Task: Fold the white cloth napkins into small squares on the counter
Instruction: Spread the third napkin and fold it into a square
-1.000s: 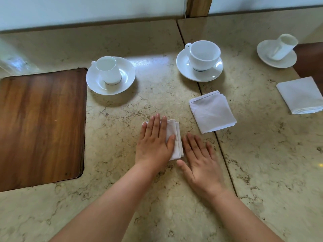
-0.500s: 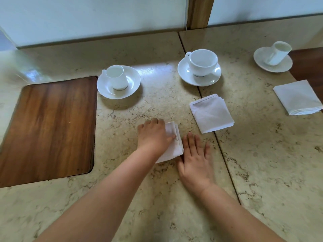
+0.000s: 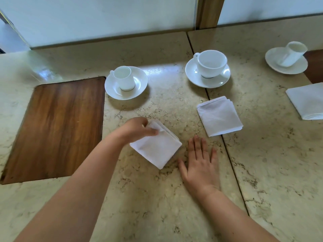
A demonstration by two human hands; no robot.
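Observation:
A folded white napkin (image 3: 158, 147) lies as a small square, turned cornerwise, on the beige marble counter (image 3: 157, 198) in front of me. My left hand (image 3: 137, 128) grips its far corner, fingers curled over the cloth and thumb on top. My right hand (image 3: 201, 165) lies flat on the counter just right of that napkin, fingers spread, apart from it. A second folded napkin (image 3: 219, 117) sits further right, across a counter seam. A third folded napkin (image 3: 307, 101) lies at the right edge of the view.
Three white cups stand on saucers at the back: a small cup (image 3: 124, 81), a wide cup (image 3: 210, 64), and a tilted one (image 3: 291, 54) at far right. A wooden inset panel (image 3: 57, 126) fills the counter's left side. A wall runs behind.
My left hand went from pressing flat on the napkin to curling round its far corner, and the napkin has turned cornerwise. My right hand stays flat beside it.

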